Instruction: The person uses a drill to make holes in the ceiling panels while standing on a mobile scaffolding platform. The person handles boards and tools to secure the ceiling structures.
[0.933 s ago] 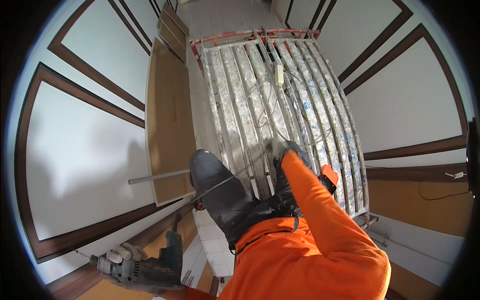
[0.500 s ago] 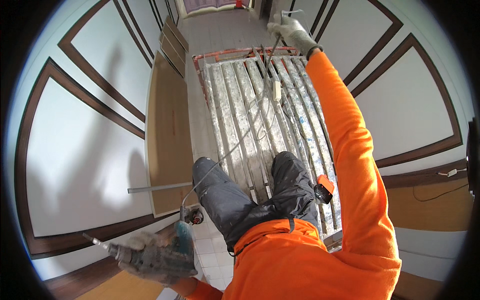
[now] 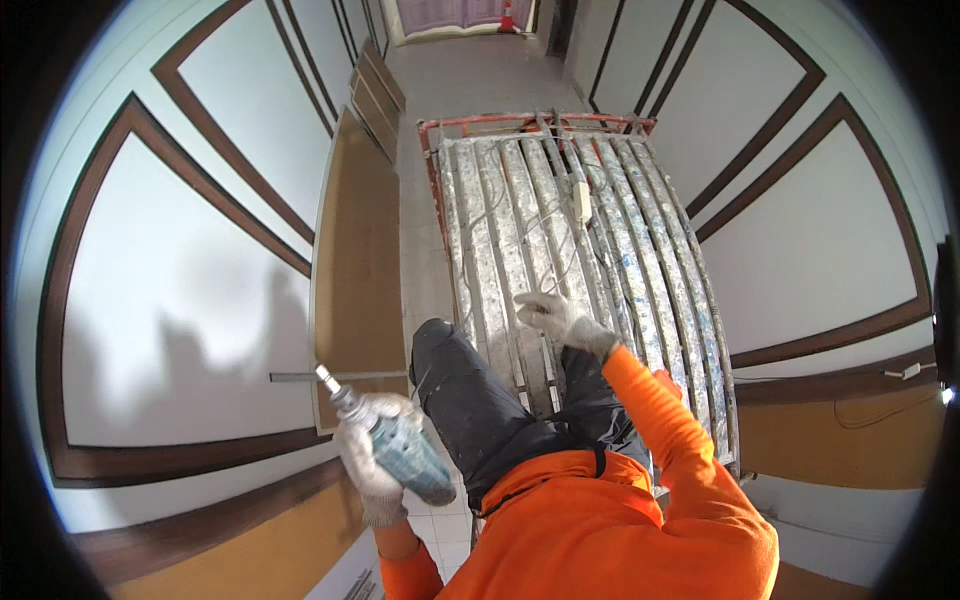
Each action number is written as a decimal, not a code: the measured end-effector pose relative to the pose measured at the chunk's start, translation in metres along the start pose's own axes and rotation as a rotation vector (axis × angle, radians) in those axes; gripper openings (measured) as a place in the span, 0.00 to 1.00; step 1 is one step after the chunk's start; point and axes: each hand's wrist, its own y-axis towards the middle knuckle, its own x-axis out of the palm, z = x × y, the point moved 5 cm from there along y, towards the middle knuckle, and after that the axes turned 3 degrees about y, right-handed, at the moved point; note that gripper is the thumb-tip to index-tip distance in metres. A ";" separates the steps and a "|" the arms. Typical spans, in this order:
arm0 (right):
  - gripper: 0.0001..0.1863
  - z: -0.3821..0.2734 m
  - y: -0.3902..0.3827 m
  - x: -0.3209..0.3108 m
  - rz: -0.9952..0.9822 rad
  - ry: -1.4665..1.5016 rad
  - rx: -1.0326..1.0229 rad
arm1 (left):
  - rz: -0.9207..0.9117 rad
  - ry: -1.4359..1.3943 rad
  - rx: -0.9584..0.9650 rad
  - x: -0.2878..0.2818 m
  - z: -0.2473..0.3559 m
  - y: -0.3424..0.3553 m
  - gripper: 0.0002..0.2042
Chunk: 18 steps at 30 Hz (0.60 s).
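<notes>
My left hand (image 3: 368, 460) grips a teal cordless-looking drill body (image 3: 408, 450), tilted with its silver bit (image 3: 330, 380) pointing up and left, beside my left thigh. My right hand (image 3: 555, 318), gloved like the left, hangs over the slatted platform (image 3: 630, 280) just above my right knee, fingers loosely bent and apart with nothing visible in them. A grey cord (image 3: 548, 270) loops across the paint-spattered slats to a cream power strip (image 3: 582, 203).
Tan boards (image 3: 355, 250) lean along the left panelled wall, with a grey metal strip (image 3: 292, 377) jutting out near them. A red rail (image 3: 475, 121) edges the platform's far end. At the corridor's end stand a purple curtain (image 3: 455, 12) and a red cone (image 3: 507, 18).
My right hand has come down from the far upper right, where it held the cord, to above my knee. The drill has risen and turned, its bit now pointing upward.
</notes>
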 end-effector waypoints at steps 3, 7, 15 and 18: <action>0.31 -0.028 -0.031 0.024 0.021 0.187 -0.056 | -0.067 0.010 0.013 0.024 -0.001 0.018 0.34; 0.32 -0.045 -0.060 0.019 0.128 0.214 -0.055 | -0.177 -0.103 0.033 0.050 -0.002 0.044 0.32; 0.28 -0.068 -0.090 -0.022 0.291 0.219 -0.026 | -0.276 -0.010 0.070 0.106 0.018 0.093 0.31; 0.28 -0.073 -0.095 -0.059 0.508 0.176 -0.127 | -0.397 -0.038 0.078 0.131 0.030 0.117 0.29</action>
